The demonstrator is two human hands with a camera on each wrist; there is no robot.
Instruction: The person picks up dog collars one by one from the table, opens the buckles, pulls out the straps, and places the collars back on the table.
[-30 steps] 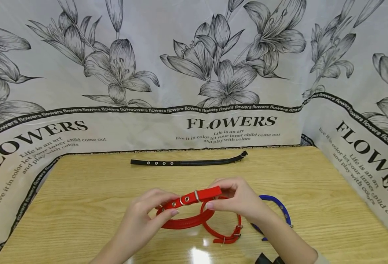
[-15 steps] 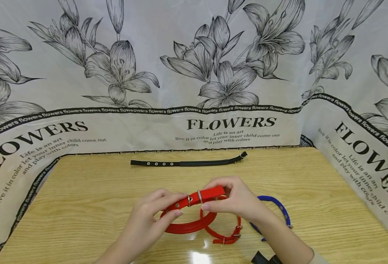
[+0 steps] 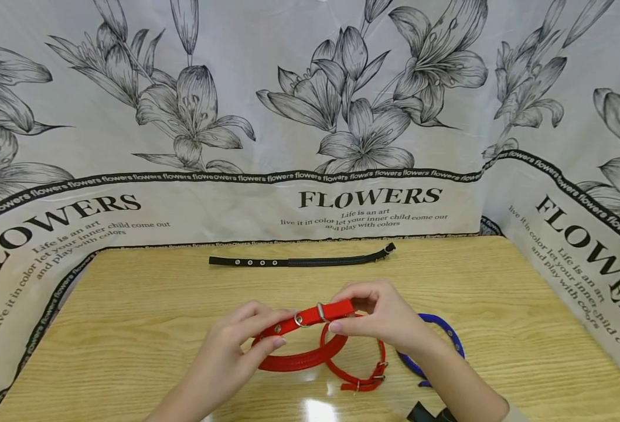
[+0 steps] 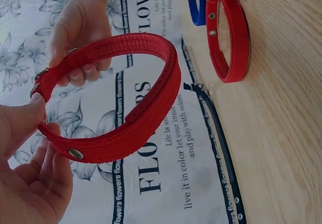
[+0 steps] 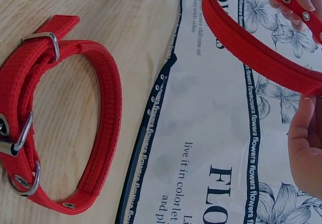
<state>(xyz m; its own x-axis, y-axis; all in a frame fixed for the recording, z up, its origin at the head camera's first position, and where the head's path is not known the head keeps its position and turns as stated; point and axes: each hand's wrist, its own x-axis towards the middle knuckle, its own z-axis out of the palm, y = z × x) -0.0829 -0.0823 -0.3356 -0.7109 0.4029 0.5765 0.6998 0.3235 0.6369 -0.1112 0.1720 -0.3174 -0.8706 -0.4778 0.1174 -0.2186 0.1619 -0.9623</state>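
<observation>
A red collar (image 3: 298,361), bent into a loop with its strap through the buckle, is held above the table between both hands. My left hand (image 3: 224,347) pinches the eyeleted strap near the D-ring, thumb in front. My right hand (image 3: 386,319) pinches around the flat strap end beyond the metal loop. In the left wrist view the held collar (image 4: 156,108) shows its padded lining and one eyelet. Under the right hand lies a second red collar (image 3: 360,384), buckled into a loop; the right hand partly hides it. The right forearm covers some of a blue collar (image 3: 450,331).
A black collar (image 3: 326,262) lies stretched straight along the back of the wooden table (image 3: 130,328). At the front edge, beside the right forearm, is a partly seen black object (image 3: 421,412). A flower-printed cloth (image 3: 225,211) hangs behind the table.
The held red collar has tilted and shifted slightly, ending a little right of where it was a second ago. Both hands keep their hold; the other collars lie still.
</observation>
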